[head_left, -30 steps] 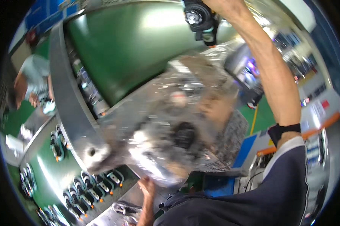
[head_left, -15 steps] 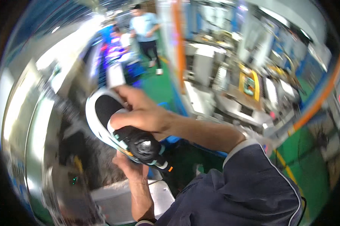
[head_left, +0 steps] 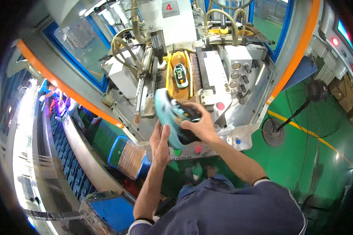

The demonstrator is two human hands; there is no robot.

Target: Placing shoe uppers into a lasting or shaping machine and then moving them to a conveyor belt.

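In front of the machine I hold a shoe (head_left: 165,111) tilted on its side, with its thick light-blue sole turned to the left and its dark upper to the right. My left hand (head_left: 159,143) presses against the sole from below and left. My right hand (head_left: 202,125) is closed round the dark upper, thumb and fingers near the laces and opening. Just beyond it, another shoe (head_left: 180,75) with a pale-green and black upper lies in a yellow mould (head_left: 170,80) on the machine bed. Fingertips of my left hand are partly hidden behind the sole.
A metal cylinder (head_left: 158,43) hangs left of the mould. Red (head_left: 220,106) and green (head_left: 177,152) buttons sit along the machine's front. Orange-edged posts flank it. To the left runs a conveyor (head_left: 72,156) beside a blue-rimmed crate (head_left: 129,158). At right stands a floor fan (head_left: 315,92).
My view has swung from the conveyor side to face the machine. The shoe is now before the mould, tipped so its sole shows; both hands still hold it.
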